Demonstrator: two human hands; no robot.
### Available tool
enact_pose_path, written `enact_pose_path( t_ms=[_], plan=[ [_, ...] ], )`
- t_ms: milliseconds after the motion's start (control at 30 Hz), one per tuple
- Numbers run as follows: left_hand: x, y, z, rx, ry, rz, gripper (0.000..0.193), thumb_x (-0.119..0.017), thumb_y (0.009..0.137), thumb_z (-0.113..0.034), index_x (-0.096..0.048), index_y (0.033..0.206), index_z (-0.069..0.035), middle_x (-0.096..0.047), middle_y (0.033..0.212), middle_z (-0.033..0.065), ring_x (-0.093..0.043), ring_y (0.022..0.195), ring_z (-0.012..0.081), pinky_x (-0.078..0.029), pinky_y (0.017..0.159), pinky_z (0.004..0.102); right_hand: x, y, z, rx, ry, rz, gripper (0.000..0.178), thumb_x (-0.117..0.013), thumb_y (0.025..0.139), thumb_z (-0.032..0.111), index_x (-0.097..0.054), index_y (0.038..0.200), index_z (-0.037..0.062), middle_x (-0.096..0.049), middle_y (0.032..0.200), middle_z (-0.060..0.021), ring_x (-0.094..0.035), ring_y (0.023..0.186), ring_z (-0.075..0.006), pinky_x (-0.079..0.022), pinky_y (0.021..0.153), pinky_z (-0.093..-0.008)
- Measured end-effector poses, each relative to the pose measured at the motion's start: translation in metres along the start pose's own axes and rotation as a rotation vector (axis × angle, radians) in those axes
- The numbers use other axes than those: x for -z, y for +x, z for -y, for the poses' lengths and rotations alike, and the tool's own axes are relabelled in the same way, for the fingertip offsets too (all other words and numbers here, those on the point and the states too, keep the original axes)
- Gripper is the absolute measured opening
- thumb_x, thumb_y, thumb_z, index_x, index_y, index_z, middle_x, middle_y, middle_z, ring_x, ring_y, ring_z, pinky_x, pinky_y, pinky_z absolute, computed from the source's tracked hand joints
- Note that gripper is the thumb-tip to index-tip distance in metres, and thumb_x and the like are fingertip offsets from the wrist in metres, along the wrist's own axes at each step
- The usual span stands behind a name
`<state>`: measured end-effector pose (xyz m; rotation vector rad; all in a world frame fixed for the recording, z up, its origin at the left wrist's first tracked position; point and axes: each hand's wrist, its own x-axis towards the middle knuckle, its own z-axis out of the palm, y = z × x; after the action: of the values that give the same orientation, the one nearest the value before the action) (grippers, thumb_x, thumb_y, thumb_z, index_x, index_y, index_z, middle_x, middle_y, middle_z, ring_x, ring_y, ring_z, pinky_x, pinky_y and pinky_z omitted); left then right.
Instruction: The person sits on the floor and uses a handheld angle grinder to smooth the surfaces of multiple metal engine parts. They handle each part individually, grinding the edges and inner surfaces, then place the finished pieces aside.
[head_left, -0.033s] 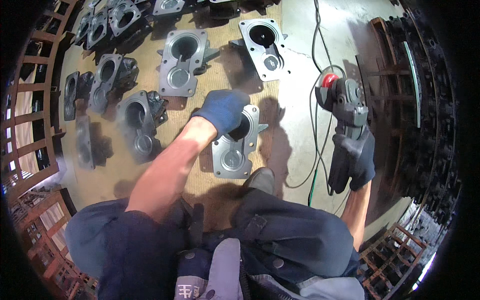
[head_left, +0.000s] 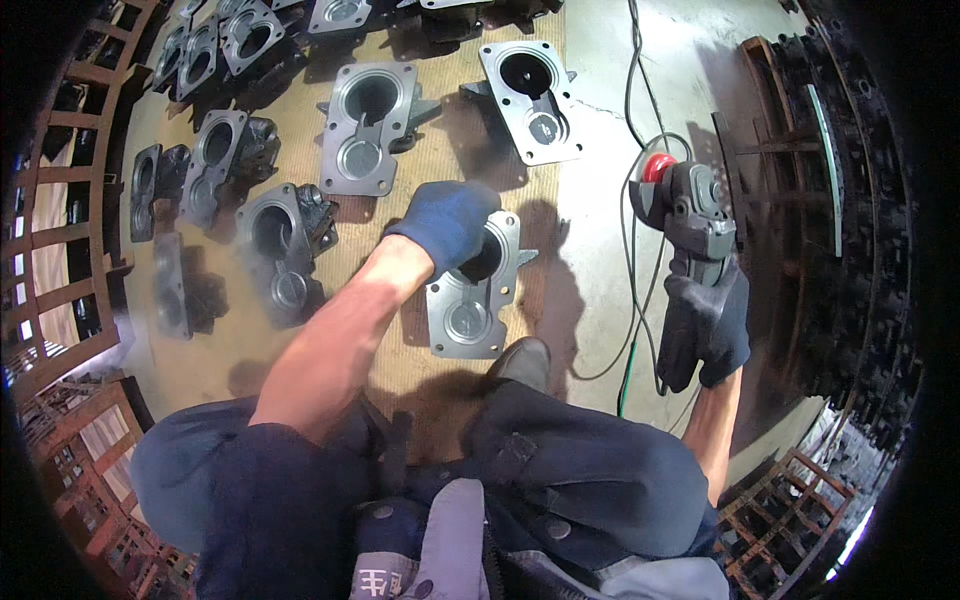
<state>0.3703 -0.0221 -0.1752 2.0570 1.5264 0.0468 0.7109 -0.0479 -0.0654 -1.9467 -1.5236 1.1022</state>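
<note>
My left hand [head_left: 444, 226], in a blue glove, is closed over the far left part of a grey metal casting [head_left: 488, 300]. This casting has a flat flange, a large round bore and a smaller round recess. The glove covers one corner of the flange and part of the bore, and the fingertips are hidden. Off to the right, my right hand [head_left: 722, 318], in a dark glove, is wrapped round the body of an angle grinder [head_left: 700, 232]. A red disc [head_left: 657, 168] shows at the grinder's far end, well apart from the casting.
Similar castings stand beyond and left of my hands, such as one casting [head_left: 368, 130] and another casting [head_left: 530, 100]. A brown sheet [head_left: 400, 375] lies under them. A black cable [head_left: 634, 290] loops over the floor beside the grinder. Brown racks [head_left: 75, 235] line the left; dark stacked parts fill the right.
</note>
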Motion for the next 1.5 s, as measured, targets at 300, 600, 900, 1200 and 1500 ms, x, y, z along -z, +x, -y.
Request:
enact_pose_path(
  t_ms=[300, 600, 900, 1200, 1500],
  plan=[
    [0.031, 0.001, -0.002, 0.153, 0.101, -0.13, 0.03, -0.07, 0.079, -0.016, -0.071, 0.109, -0.011, -0.073, 0.101, 0.0192, -0.07, 0.097, 0.0377, -0.055, 0.087, 0.0481, -0.018, -0.029, 0.005, 0.068, -0.188, 0.141, 0.044, -0.078, 0.067, 0.014, -0.065, 0.107, 0.0018, -0.068, 0.089, -0.0051, -0.062, 0.078, -0.015, -0.052, 0.072, -0.0316],
    [-0.112, -0.064, -0.177, -0.287, -0.844, 0.528, 0.034, -0.072, 0.089, -0.038, -0.073, 0.107, -0.009, -0.075, 0.096, 0.0156, -0.073, 0.095, 0.03, -0.054, 0.082, 0.0385, -0.047, -0.028, 0.026, -0.007, -0.264, 0.335, 0.055, -0.081, 0.067, 0.023, -0.062, 0.112, -0.0026, -0.074, 0.097, -0.0165, -0.072, 0.088, -0.0237, -0.057, 0.082, -0.0359],
    [-0.154, -0.052, -0.22, -0.041, -1.859, 0.183, 0.06, -0.083, 0.082, -0.004, -0.057, 0.136, -0.005, -0.063, 0.134, 0.0088, -0.058, 0.124, 0.0183, -0.047, 0.108, 0.0339, -0.062, -0.024, 0.031, 0.053, -0.493, 0.374, 0.052, -0.08, 0.068, 0.019, -0.064, 0.112, -0.0044, -0.074, 0.092, -0.0178, -0.072, 0.086, -0.0239, -0.056, 0.081, -0.0375],
    [-0.117, -0.01, -0.162, -0.065, -1.82, -0.016, 0.041, -0.072, 0.091, -0.005, -0.061, 0.13, -0.004, -0.065, 0.132, 0.0103, -0.058, 0.123, 0.0187, -0.046, 0.107, 0.0346, -0.105, 0.032, 0.065, 0.214, -0.55, 0.396, 0.055, -0.076, 0.068, 0.027, -0.061, 0.111, -0.0047, -0.072, 0.091, -0.0285, -0.072, 0.089, -0.0438, -0.057, 0.078, -0.045],
    [-0.134, -0.025, -0.136, -0.032, -2.885, 0.234, 0.054, -0.059, 0.1, 0.0, -0.037, 0.149, -0.001, -0.044, 0.153, 0.0132, -0.047, 0.138, 0.0204, -0.041, 0.116, 0.0365, -0.136, 0.022, 0.106, 0.246, -0.644, 0.545, 0.054, -0.078, 0.068, 0.029, -0.063, 0.111, 0.0006, -0.072, 0.095, -0.027, -0.07, 0.094, -0.0453, -0.056, 0.084, -0.0461]
  ],
)
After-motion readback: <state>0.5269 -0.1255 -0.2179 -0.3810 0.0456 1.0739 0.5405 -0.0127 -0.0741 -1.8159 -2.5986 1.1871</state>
